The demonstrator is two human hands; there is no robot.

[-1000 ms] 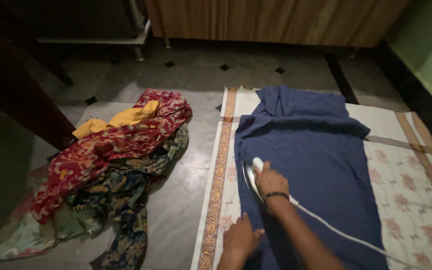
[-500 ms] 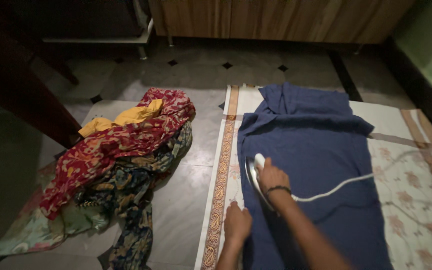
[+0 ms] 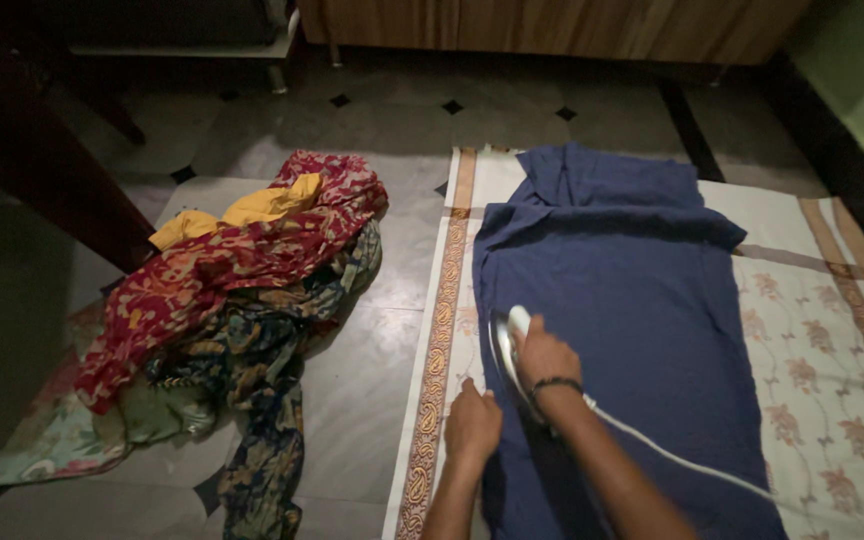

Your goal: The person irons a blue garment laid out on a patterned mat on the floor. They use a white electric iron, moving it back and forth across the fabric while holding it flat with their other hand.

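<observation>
Two hands at work: both rest at the near left edge of the dark blue cloth garment (image 3: 632,310), which lies spread flat on the cream floral-printed floor sheet with a brown patterned border (image 3: 822,340).
Right hand (image 3: 544,355): clenched around the handle of the white electric iron with a metal soleplate (image 3: 505,345), which sits on the garment's left edge.
Left hand (image 3: 472,425): laid flat with fingers released, pressing down the garment's edge just beside the iron; it grasps nothing.
Step in hand: judging by the pose, pressing the left side of the garment while the other hand keeps the fabric taut.
Next move calls for: a smooth glide along the fabric, the flat hand kept clear of the soleplate, and the thin white cord (image 3: 672,455) kept off the pressed area.
Nearby: heap of red, yellow and dark patterned clothes (image 3: 222,300) lies on the grey tiled floor (image 3: 372,400), well apart from the sheet.
Hard to make out: dim light hides the soleplate's contact; the cord's far end and the garment's near hem are cut off by the frame.
</observation>
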